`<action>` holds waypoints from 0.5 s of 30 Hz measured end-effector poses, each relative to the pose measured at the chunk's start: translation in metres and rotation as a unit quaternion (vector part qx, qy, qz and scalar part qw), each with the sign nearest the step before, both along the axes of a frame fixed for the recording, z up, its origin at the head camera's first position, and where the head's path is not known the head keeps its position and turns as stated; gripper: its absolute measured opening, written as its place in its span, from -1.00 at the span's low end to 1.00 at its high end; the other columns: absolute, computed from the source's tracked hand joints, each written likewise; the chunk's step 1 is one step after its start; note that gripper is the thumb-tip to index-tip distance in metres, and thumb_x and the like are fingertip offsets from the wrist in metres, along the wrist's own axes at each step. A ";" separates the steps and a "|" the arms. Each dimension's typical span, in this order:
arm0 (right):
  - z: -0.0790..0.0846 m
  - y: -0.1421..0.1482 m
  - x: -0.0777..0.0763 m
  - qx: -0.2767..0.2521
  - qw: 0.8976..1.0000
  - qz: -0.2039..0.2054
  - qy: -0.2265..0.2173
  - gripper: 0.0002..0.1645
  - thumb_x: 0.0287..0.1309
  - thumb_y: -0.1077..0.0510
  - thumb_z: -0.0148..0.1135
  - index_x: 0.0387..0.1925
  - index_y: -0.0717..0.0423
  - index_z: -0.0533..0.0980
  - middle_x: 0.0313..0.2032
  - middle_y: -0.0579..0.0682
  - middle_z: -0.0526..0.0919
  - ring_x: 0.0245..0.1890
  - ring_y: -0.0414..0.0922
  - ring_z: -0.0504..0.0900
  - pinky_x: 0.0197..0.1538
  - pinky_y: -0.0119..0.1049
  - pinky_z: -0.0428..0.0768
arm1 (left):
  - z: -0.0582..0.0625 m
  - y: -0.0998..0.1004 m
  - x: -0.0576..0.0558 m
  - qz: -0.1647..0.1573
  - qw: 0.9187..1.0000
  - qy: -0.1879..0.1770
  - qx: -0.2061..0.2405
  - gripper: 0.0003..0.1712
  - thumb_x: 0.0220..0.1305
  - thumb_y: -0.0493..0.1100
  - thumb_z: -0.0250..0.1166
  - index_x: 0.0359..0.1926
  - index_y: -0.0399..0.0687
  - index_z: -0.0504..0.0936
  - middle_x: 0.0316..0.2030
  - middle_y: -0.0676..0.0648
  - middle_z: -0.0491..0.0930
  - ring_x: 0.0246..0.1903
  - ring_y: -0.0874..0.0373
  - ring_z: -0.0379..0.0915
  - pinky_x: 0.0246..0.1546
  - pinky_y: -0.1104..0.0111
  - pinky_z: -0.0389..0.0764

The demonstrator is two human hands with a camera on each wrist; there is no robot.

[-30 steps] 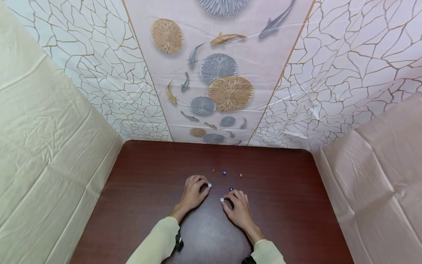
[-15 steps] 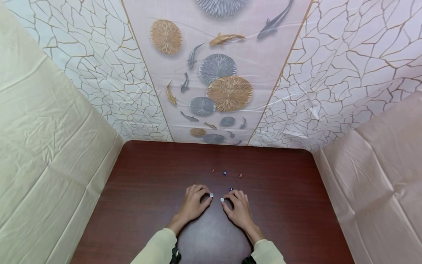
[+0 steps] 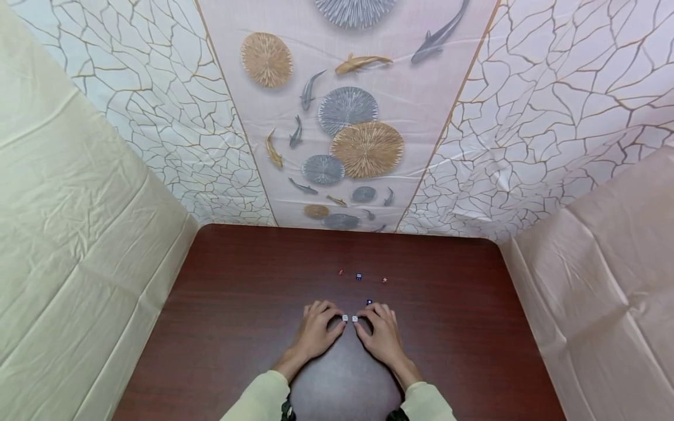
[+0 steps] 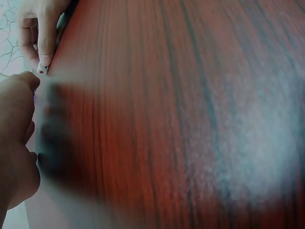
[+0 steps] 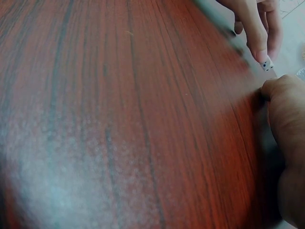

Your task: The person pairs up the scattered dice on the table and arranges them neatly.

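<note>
My left hand (image 3: 317, 330) pinches a white die (image 3: 344, 318) between thumb and fingertips, low over the brown table. Facing it, my right hand (image 3: 382, 333) pinches a second white die (image 3: 355, 318) the same way. Only a narrow gap parts the two dice in the head view. In the left wrist view the right hand's die (image 4: 42, 70) shows a red pip, and the right wrist view shows black pips on the left hand's die (image 5: 267, 64). Right behind the right fingertips lies a blue die (image 3: 369, 302).
Farther back on the dark wood table (image 3: 237, 280) lie a small red die (image 3: 340, 272), a blue die (image 3: 358, 276) and another red die (image 3: 384, 280). A patterned cloth (image 3: 342, 193) hangs behind the table's far edge, with plain cream cloth (image 3: 95, 234) at both sides.
My left hand has brought its white die toward me and to the right, up close to the other white die. The right hand has stayed in place with its die.
</note>
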State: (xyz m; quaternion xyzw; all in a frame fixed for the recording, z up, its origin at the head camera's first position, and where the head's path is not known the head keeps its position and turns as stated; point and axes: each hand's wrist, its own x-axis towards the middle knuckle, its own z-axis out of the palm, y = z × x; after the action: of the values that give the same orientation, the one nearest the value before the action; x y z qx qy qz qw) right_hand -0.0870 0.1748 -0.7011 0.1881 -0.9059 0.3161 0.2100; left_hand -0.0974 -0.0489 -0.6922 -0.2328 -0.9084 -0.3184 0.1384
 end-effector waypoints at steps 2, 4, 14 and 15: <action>0.000 0.000 0.000 0.001 1.000 0.000 -0.001 -0.72 0.11 0.20 0.77 -0.15 0.06 0.82 -0.14 -0.01 0.74 -0.08 -0.01 0.64 0.03 -0.05 0.47 | 0.000 0.001 0.000 0.001 1.000 -0.001 0.000 -0.81 0.37 -0.06 0.66 -0.06 0.08 0.90 -0.12 0.06 0.75 -0.09 0.10 0.61 0.04 0.10 0.47; 0.000 0.000 0.000 0.000 1.000 0.000 0.001 -0.72 0.11 0.21 0.77 -0.15 0.06 0.82 -0.15 -0.01 0.74 -0.09 -0.02 0.63 0.03 -0.05 0.47 | -0.001 0.003 0.000 0.003 1.000 -0.002 -0.001 -0.81 0.37 -0.06 0.66 -0.06 0.08 0.90 -0.13 0.06 0.74 -0.10 0.11 0.60 0.03 0.11 0.46; 0.005 0.001 0.002 0.000 1.000 0.001 -0.020 -0.72 0.15 0.18 0.75 -0.12 0.06 0.83 -0.12 0.01 0.75 -0.08 0.02 0.63 0.05 -0.02 0.49 | -0.010 0.010 0.000 0.018 1.000 0.010 -0.010 -0.84 0.37 -0.04 0.66 -0.09 0.13 0.89 -0.15 0.09 0.73 -0.15 0.13 0.55 0.03 0.12 0.38; 0.005 0.001 0.002 0.000 1.000 0.001 -0.021 -0.73 0.15 0.17 0.75 -0.12 0.06 0.83 -0.12 0.01 0.75 -0.08 0.02 0.63 0.05 -0.02 0.49 | -0.011 0.011 -0.001 0.019 1.000 0.012 -0.010 -0.84 0.37 -0.04 0.66 -0.09 0.13 0.88 -0.15 0.09 0.72 -0.15 0.13 0.54 0.03 0.12 0.37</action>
State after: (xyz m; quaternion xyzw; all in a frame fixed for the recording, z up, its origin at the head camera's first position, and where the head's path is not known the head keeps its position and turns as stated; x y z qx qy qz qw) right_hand -0.0847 0.1758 -0.6959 0.1825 -0.9099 0.3201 0.1905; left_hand -0.0979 -0.0378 -0.7029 -0.2210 -0.9141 -0.3035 0.1530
